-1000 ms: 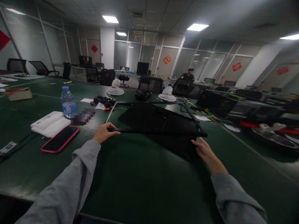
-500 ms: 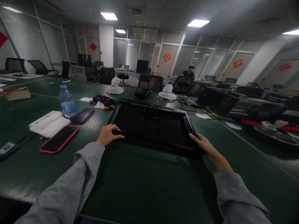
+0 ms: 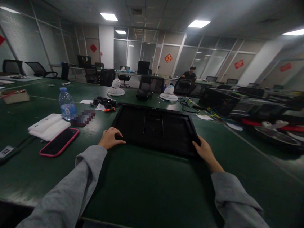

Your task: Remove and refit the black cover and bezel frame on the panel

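Note:
A black rectangular panel with a raised rim [image 3: 131, 126] lies across the green table in front of me, with two narrow ridges running down its middle. Its near left corner is between the thumb and fingers of my left hand [image 3: 111, 138]. At the near right corner, my right hand [image 3: 205, 150] grips the edge with the thumb on top. The fingers under and behind the rim are partly hidden. Closest to my left hand lies a phone in a pink case [image 3: 60, 142], screen up.
Left of the panel are a water bottle [image 3: 67, 107], a white tissue pack [image 3: 47, 126] and a second phone [image 3: 83, 117]. Two white fans [image 3: 116, 88] stand behind it. Cables and a wheel [image 3: 277, 136] lie to the right. A person [image 3: 190, 73] sits far back.
The panel's far and right edges have come down, so it lies flatter. My right hand has shifted left with its corner. My left hand has stayed nearly in place.

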`<state>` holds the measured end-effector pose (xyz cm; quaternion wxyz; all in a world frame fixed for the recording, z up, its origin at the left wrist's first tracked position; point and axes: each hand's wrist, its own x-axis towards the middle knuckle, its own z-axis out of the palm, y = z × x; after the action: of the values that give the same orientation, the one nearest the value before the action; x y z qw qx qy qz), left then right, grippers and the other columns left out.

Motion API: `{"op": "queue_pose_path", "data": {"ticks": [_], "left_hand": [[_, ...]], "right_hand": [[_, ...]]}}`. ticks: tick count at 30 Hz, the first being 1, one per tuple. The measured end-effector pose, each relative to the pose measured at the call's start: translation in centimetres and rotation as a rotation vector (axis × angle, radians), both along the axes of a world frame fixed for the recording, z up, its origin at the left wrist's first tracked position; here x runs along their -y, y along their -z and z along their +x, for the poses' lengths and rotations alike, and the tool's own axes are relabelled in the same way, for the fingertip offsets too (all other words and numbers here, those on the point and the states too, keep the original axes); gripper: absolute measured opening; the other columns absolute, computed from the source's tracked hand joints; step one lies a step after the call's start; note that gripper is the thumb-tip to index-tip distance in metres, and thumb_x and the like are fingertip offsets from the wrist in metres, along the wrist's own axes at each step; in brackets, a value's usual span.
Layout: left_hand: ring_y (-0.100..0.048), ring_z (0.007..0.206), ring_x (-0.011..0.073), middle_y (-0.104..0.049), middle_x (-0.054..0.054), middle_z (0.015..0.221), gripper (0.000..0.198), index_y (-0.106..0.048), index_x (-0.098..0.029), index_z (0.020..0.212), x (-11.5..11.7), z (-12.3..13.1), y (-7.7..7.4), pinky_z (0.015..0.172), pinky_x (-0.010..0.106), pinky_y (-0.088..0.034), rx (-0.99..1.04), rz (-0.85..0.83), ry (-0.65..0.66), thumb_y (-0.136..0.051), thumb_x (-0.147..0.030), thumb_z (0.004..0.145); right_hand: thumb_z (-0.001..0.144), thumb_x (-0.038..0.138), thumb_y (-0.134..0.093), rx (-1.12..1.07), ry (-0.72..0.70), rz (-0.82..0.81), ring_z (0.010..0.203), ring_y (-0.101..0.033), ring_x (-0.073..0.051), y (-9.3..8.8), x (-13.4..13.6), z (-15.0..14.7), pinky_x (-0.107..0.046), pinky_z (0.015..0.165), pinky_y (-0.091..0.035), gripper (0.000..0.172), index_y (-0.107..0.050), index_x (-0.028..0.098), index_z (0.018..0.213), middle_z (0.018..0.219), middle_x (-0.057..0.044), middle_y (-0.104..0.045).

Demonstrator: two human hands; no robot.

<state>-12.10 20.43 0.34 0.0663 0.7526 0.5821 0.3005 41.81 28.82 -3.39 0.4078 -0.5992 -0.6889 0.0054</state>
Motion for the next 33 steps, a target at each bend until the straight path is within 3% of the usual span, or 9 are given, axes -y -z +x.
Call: {"op": "queue_pose_path", "data": {"ticks": [5, 8, 10, 15, 23, 28, 33], "left_hand": [[-0.049, 0.127, 0.0319, -0.064, 0.007, 0.123, 0.041, -0.072, -0.028, 0.098, 0.0, 0.0, 0.2, 0.104, 0.054, -0.038, -0.039, 0.04, 0.006, -0.079, -0.058, 0.072], [-0.042, 0.137, 0.0335, -0.049, 0.011, 0.146, 0.055, -0.064, -0.028, 0.125, -0.8, -0.2, 1.0, 0.108, 0.056, -0.037, 0.033, 0.148, -0.154, -0.071, -0.058, 0.08], [-0.041, 0.139, 0.0338, -0.041, 0.017, 0.151, 0.061, -0.054, -0.022, 0.139, -1.5, -0.6, 1.8, 0.11, 0.055, -0.037, 0.098, 0.202, -0.274, -0.064, -0.053, 0.087], [-0.054, 0.13, 0.0257, -0.058, 0.017, 0.139, 0.048, -0.053, -0.015, 0.14, -2.9, -1.8, 3.0, 0.111, 0.043, -0.042, 0.183, 0.069, -0.25, -0.049, -0.037, 0.097], [-0.064, 0.117, 0.0235, -0.069, 0.012, 0.125, 0.037, -0.065, -0.017, 0.125, -3.3, -2.1, 2.5, 0.102, 0.038, -0.048, 0.283, -0.025, -0.232, -0.048, -0.033, 0.096], [-0.07, 0.101, 0.0237, -0.074, 0.011, 0.11, 0.036, -0.061, -0.017, 0.121, -2.9, -2.1, 1.4, 0.09, 0.036, -0.052, 0.35, -0.145, -0.375, -0.054, -0.035, 0.09], [-0.069, 0.098, 0.0311, -0.075, 0.011, 0.101, 0.038, -0.062, -0.023, 0.113, -1.3, -2.0, 0.0, 0.085, 0.043, -0.05, 0.188, -0.193, -0.54, -0.051, -0.051, 0.091]], "right_hand": [[0.079, 0.038, -0.057, -0.035, 0.036, -0.091, 0.104, -0.067, -0.03, -0.1, 0.2, 0.0, -0.048, 0.095, -0.052, 0.052, -0.064, 0.017, 0.126, 0.115, -0.013, -0.071], [0.08, 0.043, -0.059, -0.049, 0.042, -0.095, 0.096, -0.068, -0.028, -0.8, 0.7, -0.3, -0.045, 0.089, -0.055, 0.048, -0.067, 0.019, 0.121, 0.106, -0.01, -0.073], [0.083, 0.045, -0.057, -0.067, 0.038, -0.096, 0.093, -0.068, -0.028, -1.2, 1.1, -0.6, -0.043, 0.087, -0.056, 0.046, -0.068, 0.02, 0.119, 0.102, -0.01, -0.074], [0.084, 0.04, -0.055, -0.09, 0.097, -0.144, 0.106, -0.066, -0.032, -1.6, 1.3, -1.0, -0.048, 0.098, -0.051, 0.047, -0.067, 0.017, 0.123, 0.109, -0.014, -0.072], [0.087, 0.046, -0.05, -0.113, 0.126, -0.079, 0.125, -0.057, -0.032, -0.1, 0.7, -0.6, -0.05, 0.11, -0.043, 0.054, -0.061, 0.018, 0.132, 0.128, -0.014, -0.065], [0.089, 0.042, -0.045, -0.079, 0.098, -0.082, 0.123, -0.059, -0.032, 0.2, 0.2, -0.3, -0.051, 0.109, -0.043, 0.053, -0.061, 0.017, 0.133, 0.126, -0.014, -0.067], [0.091, 0.039, -0.042, -0.008, 0.082, -0.099, 0.118, -0.062, -0.032, 0.1, 0.2, -0.6, -0.05, 0.107, -0.045, 0.054, -0.058, 0.015, 0.137, 0.127, -0.016, -0.066]]}}
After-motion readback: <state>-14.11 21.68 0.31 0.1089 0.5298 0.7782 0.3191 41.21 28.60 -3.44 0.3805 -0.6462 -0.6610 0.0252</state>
